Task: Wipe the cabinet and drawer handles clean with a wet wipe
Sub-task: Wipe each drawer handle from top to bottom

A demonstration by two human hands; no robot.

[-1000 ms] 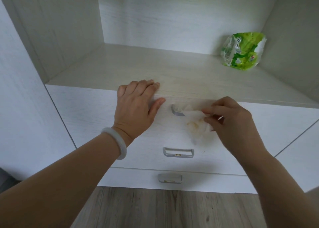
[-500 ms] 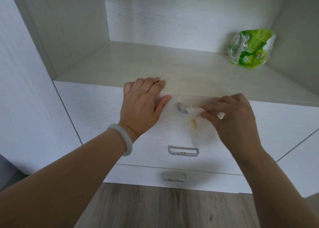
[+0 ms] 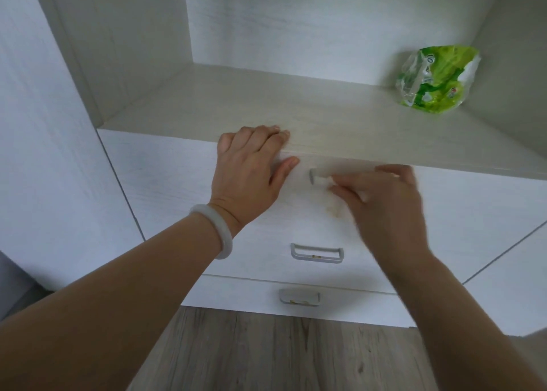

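A white cabinet has three stacked drawers with grey metal handles. My right hand pinches a white wet wipe with a yellowish stain against the top drawer handle, of which only the left end shows. My left hand lies flat on the top drawer front, fingers hooked over the shelf edge, thumb on the drawer face. The middle drawer handle and the bottom drawer handle are bare below.
A green wet-wipe pack lies at the back right of the open shelf. White cabinet panels flank the drawers on both sides. Grey wood floor lies below.
My right hand has slid the wipe a little along the top handle and looks motion-blurred. The camera has shifted, so the cabinet sits slightly right in view. My left hand stays put.
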